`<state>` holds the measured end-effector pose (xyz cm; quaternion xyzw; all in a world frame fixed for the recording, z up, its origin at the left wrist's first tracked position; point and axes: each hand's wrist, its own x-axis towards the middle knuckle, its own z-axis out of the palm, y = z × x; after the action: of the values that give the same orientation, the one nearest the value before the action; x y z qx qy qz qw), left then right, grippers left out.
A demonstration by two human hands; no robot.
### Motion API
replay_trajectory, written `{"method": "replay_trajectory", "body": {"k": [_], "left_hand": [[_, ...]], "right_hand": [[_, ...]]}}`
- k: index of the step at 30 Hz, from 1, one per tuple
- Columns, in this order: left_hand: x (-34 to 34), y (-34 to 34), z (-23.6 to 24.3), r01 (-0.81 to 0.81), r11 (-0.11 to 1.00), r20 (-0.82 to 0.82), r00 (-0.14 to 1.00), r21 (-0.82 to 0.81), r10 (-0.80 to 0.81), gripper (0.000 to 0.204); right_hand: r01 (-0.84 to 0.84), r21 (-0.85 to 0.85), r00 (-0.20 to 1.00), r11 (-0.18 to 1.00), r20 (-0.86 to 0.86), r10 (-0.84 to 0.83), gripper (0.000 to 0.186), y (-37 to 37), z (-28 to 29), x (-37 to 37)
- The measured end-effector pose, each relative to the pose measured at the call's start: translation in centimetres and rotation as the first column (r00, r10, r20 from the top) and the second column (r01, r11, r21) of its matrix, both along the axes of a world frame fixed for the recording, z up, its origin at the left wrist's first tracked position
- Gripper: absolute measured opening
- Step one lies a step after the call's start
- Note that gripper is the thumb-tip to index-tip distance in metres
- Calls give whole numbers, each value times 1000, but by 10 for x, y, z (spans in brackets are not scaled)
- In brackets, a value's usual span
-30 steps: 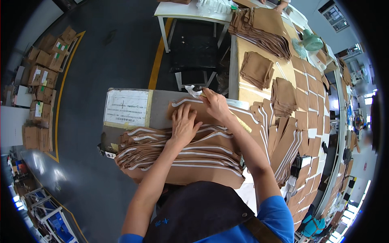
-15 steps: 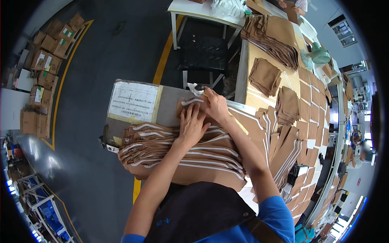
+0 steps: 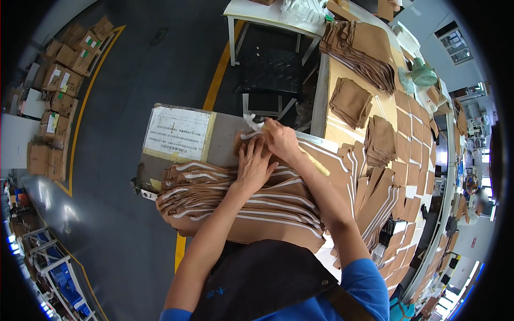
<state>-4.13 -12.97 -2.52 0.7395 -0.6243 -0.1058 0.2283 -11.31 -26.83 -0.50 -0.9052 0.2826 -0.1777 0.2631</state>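
My right hand (image 3: pixel 281 140) is closed around a hammer (image 3: pixel 254 123) with a whitish-silver and black head. Its pale handle passes under my right forearm, and the tail end shows beyond it. The hammer head is just above the curled white strip on a brown leather-like piece (image 3: pixel 243 143) lying at the bench's far side. My left hand (image 3: pixel 254 163) lies with its fingers stretched out, pressing on that piece. Below my wrists is a layered pile of brown pieces edged with white strips (image 3: pixel 267 206).
A printed sheet (image 3: pixel 178 132) is taped to the grey bench (image 3: pixel 227 131). More brown stacks (image 3: pixel 350 101) cover the table on the right, near a green fan (image 3: pixel 422 73). A black stool (image 3: pixel 269 72) stands beyond the bench. Cardboard boxes (image 3: pixel 60 107) line the left.
My right hand and the hammer have shifted slightly left and a little downward. My left hand stays in place on the brown piece.
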Motion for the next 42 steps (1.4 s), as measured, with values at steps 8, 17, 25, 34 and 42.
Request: {"method": "replay_trajectory", "body": {"k": [8, 17, 25, 34, 42], "left_hand": [[1, -1, 1, -6, 1000, -8, 1000, -10, 6, 51], [5, 0, 12, -34, 997, -25, 999, 70, 35, 42], [3, 1, 26, -30, 983, -240, 971, -181, -14, 27], [-46, 127, 73, 427, 887, -28, 899, -176, -438, 28], [-45, 123, 62, 421, 905, 6, 907, -50, -422, 30]], "right_hand": [[-43, -34, 999, 999, 32, 44, 23, 4, -6, -3], [529, -197, 835, 825, -52, -547, 23, -43, -9, -161], [558, 526, 761, 642, -14, -649, 23, -24, -66, -285], [770, 436, 370, 467, 291, -882, 20, 64, -50, -404], [995, 86, 44, 42, -25, -999, 17, 165, -109, -481]]}}
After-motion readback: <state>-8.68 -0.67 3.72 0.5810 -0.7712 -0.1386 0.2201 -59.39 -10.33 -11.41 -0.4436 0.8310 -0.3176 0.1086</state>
